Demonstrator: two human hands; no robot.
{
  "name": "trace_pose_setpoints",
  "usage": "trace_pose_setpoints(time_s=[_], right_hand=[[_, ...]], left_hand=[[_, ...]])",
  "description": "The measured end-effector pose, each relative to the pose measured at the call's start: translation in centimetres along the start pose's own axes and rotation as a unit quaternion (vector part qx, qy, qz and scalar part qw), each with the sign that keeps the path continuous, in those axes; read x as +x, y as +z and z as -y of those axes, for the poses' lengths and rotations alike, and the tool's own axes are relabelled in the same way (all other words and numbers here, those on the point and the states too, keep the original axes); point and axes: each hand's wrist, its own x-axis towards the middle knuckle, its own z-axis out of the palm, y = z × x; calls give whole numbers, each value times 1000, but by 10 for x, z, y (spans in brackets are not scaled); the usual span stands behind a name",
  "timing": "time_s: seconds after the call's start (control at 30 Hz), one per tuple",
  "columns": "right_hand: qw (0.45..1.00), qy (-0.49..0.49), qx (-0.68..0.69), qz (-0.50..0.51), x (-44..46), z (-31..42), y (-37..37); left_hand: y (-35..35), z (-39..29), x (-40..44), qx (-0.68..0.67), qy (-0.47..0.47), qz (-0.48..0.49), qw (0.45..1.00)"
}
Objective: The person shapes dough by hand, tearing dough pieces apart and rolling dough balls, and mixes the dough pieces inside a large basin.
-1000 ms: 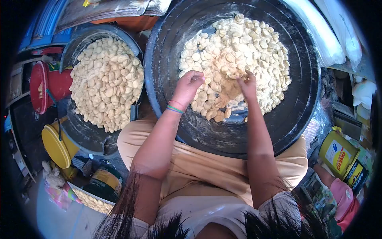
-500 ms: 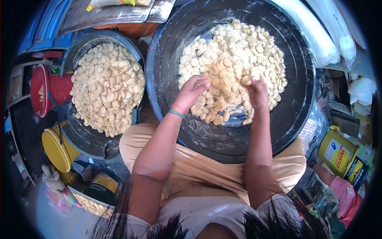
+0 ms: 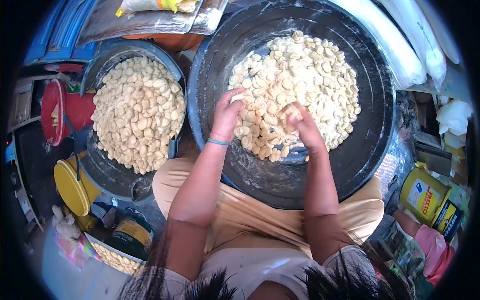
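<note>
A wide black basin (image 3: 372, 95) stands before my crossed legs, holding a heap of small round floury dough pieces (image 3: 320, 75). Over the heap's left edge is my left hand (image 3: 226, 116), its fingers closed around a pale dough piece (image 3: 238, 98). My right hand (image 3: 306, 125) is over the heap's near middle, slightly blurred, with its fingers curled on dough pieces (image 3: 290, 115); how many cannot be made out. Brownish powder lies on the pieces between the hands.
Left of the basin, a grey broken-rimmed tub (image 3: 95, 167) holds more pieces. Beyond it are a red bucket (image 3: 55, 112) and a yellow pail (image 3: 71, 187). White plastic rolls (image 3: 372, 42) lie at upper right. Another person's pink sleeve (image 3: 432, 245) shows at lower right.
My right hand has moved left and nearer, into the heap's middle. My left hand has shifted a little left, its fingers now closed on a piece. The brownish powder looks more spread out.
</note>
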Motion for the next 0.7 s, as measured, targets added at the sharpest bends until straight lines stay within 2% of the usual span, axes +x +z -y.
trace_pose_setpoints(time_s=[0.03,0.13,0.2,0.23,0.27,0.3,0.33,0.43,0.47,0.53,0.57,0.6,0.67,0.7], right_hand=[[988,30,-103,112,2,-4,-6],[922,-13,-248,296,13,-4,-10],[921,50,-357,147,41,-16,-31],[943,39,-331,22,59,-36,-54],[932,-21,-347,-98,75,-54,-76],[872,-53,-433,-221,86,-73,-94],[801,-99,-520,-279,96,-101,-115],[825,-120,-496,-244,93,-133,-143],[864,-91,-424,-255,101,-140,-153],[921,-79,-200,-324,96,-139,-155],[930,-71,-83,-352,94,-139,-156],[907,-116,-112,-388,91,-146,-161],[916,-151,100,-358,74,-133,-142],[903,-165,204,-339,59,-118,-126]], left_hand=[[0,0,0,35,20,6,999],[-4,15,4,122,8,-4,993],[-5,18,4,166,11,-14,986],[-8,21,7,181,13,-8,983],[-8,23,9,196,16,-2,981],[-8,26,10,209,15,-3,978],[-7,28,9,223,15,-5,975],[-5,24,10,210,8,7,978],[-4,23,9,195,2,12,981],[2,12,4,141,-35,21,989],[3,9,3,113,-52,26,992],[3,10,3,113,-53,32,992],[2,13,2,113,-55,45,991],[1,13,2,111,-57,52,991]])
